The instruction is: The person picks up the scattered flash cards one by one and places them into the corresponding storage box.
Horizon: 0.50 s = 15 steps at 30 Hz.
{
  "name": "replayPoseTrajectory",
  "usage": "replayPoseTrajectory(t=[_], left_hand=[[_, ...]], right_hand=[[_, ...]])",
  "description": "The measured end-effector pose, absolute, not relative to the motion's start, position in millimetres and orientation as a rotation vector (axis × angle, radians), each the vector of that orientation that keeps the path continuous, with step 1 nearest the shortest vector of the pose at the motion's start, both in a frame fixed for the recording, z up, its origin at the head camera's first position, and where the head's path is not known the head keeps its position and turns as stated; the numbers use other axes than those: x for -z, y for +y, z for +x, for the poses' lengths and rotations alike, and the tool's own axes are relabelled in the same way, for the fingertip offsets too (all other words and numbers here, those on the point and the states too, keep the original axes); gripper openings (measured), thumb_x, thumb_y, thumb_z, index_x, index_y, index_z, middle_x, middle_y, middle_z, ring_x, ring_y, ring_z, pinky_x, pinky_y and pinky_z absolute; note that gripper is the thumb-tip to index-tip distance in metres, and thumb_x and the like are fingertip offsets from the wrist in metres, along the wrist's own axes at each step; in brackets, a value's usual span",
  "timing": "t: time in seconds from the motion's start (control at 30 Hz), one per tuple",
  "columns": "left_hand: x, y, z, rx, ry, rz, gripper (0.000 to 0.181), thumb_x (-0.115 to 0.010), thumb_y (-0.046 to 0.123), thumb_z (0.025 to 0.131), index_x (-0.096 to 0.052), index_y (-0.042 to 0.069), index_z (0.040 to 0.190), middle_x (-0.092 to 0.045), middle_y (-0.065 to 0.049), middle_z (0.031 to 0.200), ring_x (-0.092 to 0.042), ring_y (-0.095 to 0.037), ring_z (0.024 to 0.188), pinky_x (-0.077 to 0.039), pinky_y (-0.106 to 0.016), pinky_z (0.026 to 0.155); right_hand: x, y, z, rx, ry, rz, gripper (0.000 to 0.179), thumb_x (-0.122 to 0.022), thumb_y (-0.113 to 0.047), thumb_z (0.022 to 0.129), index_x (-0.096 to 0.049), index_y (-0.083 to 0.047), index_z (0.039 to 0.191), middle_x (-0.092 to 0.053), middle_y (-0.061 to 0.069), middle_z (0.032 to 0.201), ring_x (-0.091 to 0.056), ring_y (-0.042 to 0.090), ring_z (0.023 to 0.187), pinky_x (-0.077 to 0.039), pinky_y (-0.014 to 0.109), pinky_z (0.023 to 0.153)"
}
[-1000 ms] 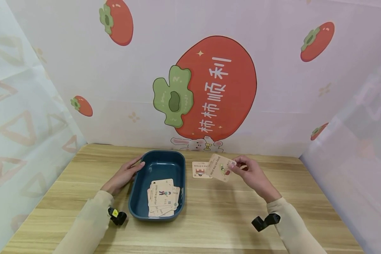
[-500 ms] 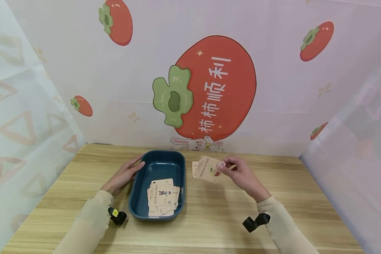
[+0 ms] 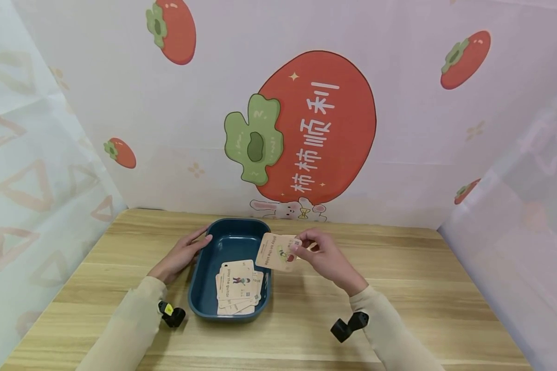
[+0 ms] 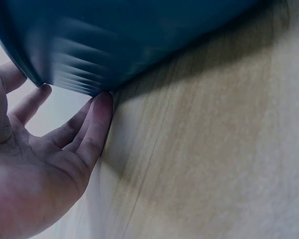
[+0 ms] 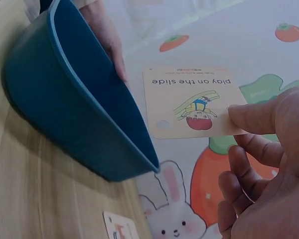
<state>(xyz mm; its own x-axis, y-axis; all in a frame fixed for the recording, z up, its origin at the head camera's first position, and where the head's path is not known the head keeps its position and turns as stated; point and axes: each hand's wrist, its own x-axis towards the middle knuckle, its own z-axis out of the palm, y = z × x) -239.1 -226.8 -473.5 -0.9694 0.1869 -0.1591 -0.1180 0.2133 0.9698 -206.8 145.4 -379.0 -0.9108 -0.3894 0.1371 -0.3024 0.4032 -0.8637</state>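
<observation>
My right hand (image 3: pixel 326 260) pinches one picture card (image 3: pixel 272 252) between thumb and fingers. The card reads "play on the slide", and its left edge overlaps the right rim of the blue plastic bin (image 3: pixel 198 286) in the head view. Several more cards (image 3: pixel 236 288) lie in a loose pile inside the bin's near end, with "play the guitar" on top. At the bin's far left corner, my left hand (image 3: pixel 181 257) holds the wall, thumb at the rim and fingers against the outside (image 4: pixel 65 149).
Another card (image 5: pixel 120 227) lies on the wooden table (image 3: pixel 399 288) right of the bin, mostly hidden behind the held card in the head view. A printed cloth wall (image 3: pixel 399 180) stands along the table's back edge, with cloth sides left and right.
My right hand has moved left with the "play on the slide" card, from over the card on the table to the bin's right rim. My left hand and the bin stay put.
</observation>
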Motion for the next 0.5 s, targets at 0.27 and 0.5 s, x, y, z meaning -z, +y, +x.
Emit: replayPoseTrajectory(t=[0.27, 0.5], left_hand=[[475, -227, -240, -1.842, 2.234, 0.075, 0.07, -0.051, 0.051, 0.104, -0.026, 0.022, 0.163, -0.046, -0.022, 0.152, -0.056, -0.034, 0.129, -0.05, -0.045, 0.103], [476, -228, -240, -1.835, 2.247, 0.083, 0.071, -0.052, 0.051, 0.104, -0.026, 0.021, 0.163, -0.044, -0.022, 0.153, -0.055, -0.035, 0.13, -0.047, -0.049, 0.106]], right_hand=[[384, 123, -203, 1.543, 2.52, -0.689, 0.007, -0.07, -0.018, 0.098, -0.072, -0.011, 0.101, -0.062, 0.003, 0.1, -0.054, 0.025, 0.093, -0.049, 0.037, 0.078], [392, 107, -198, 1.536, 2.467, -0.669, 0.01, -0.07, -0.022, 0.098, -0.071, -0.012, 0.1, -0.058, 0.004, 0.099, -0.052, 0.025, 0.095, -0.047, 0.037, 0.078]])
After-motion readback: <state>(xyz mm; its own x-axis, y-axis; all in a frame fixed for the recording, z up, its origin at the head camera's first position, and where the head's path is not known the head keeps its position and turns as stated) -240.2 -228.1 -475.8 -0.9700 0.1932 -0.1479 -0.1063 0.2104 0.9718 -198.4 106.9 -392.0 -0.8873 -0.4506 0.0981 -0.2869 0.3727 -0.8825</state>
